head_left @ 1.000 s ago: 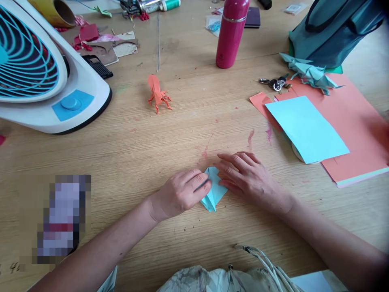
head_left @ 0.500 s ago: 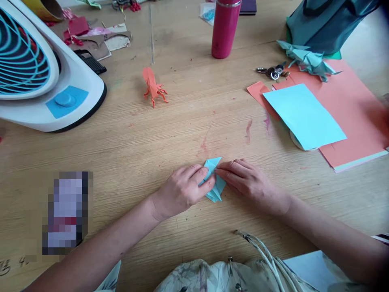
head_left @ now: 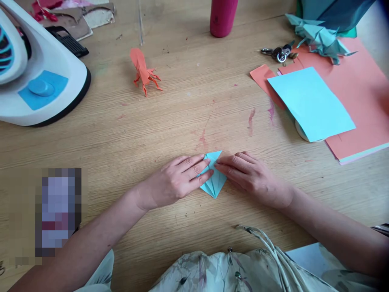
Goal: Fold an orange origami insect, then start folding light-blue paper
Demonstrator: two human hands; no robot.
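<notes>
A small light-blue folded paper piece [head_left: 214, 182] lies flat on the wooden table [head_left: 182, 121], its point toward me. My left hand [head_left: 176, 182] rests on its left side, fingers stretched together and pressing the paper down. My right hand [head_left: 246, 174] lies on its right side, fingers extended and pressing the edge near the top. The fingertips of both hands almost meet over the paper's upper middle.
An orange origami insect [head_left: 142, 72] stands at the back left beside a white and blue fan [head_left: 36, 81]. A pink bottle [head_left: 223, 16], keys [head_left: 278, 52], a teal origami figure [head_left: 319, 37], a light-blue sheet [head_left: 310, 103] and orange sheets [head_left: 358, 93] lie at the right.
The view has tilted down, so everything sits higher in the frame. My left hand's fingers have uncurled and stretched flat onto the paper; the paper's top tip now shows between my hands.
</notes>
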